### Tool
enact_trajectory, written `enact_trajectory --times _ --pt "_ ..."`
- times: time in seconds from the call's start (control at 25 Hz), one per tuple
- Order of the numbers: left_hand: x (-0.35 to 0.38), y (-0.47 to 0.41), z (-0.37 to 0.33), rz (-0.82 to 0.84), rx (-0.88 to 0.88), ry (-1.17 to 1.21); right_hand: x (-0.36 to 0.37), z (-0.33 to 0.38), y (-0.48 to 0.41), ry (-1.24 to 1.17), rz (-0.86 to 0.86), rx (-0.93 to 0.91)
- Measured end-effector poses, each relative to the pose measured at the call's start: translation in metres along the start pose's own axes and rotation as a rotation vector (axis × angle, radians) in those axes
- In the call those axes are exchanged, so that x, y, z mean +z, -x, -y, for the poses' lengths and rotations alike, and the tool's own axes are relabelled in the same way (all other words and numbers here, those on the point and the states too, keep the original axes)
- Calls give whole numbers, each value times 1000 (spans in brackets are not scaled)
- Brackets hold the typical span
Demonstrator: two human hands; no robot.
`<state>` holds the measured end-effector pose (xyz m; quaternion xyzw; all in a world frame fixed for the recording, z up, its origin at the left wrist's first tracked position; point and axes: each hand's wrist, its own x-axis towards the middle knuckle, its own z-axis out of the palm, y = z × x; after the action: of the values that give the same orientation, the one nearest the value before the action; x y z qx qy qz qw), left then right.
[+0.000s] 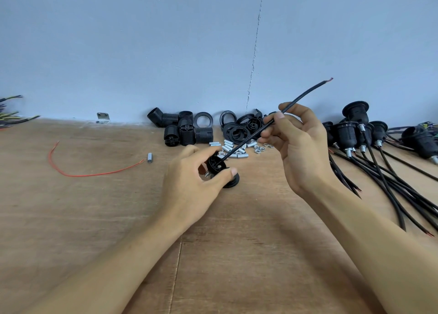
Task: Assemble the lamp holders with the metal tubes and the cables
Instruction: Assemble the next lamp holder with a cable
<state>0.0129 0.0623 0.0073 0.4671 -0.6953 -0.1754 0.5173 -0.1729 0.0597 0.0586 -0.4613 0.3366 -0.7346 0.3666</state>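
Observation:
My left hand (pixel 189 183) grips a black lamp holder (pixel 219 169) just above the wooden table, thumb and fingers curled round its body. A black cable (pixel 246 141) runs from the holder's top up and to the right, its bare reddish end (pixel 330 79) in the air. My right hand (pixel 298 143) pinches this cable about midway between thumb and fingers. Behind the hands lies a heap of short threaded metal tubes and nuts (pixel 239 149).
Loose black holder bodies (pixel 184 128) and rings (pixel 237 128) stand by the wall. Finished holders with cables (pixel 369 133) lie at the right, their cables fanned toward the table's front. A red wire (pixel 78 173) and one metal tube (pixel 149 157) lie at the left.

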Motion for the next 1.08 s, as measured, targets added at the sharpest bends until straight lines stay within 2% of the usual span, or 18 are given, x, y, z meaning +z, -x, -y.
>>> enact_trajectory --times 0.08,0.2,0.36,0.48,0.6,0.72,0.84,1.08 --pt "0 0 -3 10 9 52 0 -1 0 -31 -4 43" --pt "-1 1 -7 34 -4 113 1 -2 2 50 19 28" --pt "-1 1 -14 52 -30 197 8 0 9 211 169 -62" --pt "3 0 -22 98 -79 407 14 -3 15 300 267 -105" --pt "4 -4 -25 108 -225 730 17 -9 21 475 361 -71" --pt "3 -8 -19 78 -404 911 17 -20 28 685 421 -36" --pt "3 -12 -12 43 -582 879 12 -22 26 944 470 -137" --pt "12 -11 -8 54 -683 995 -3 -13 12 1065 575 -150"
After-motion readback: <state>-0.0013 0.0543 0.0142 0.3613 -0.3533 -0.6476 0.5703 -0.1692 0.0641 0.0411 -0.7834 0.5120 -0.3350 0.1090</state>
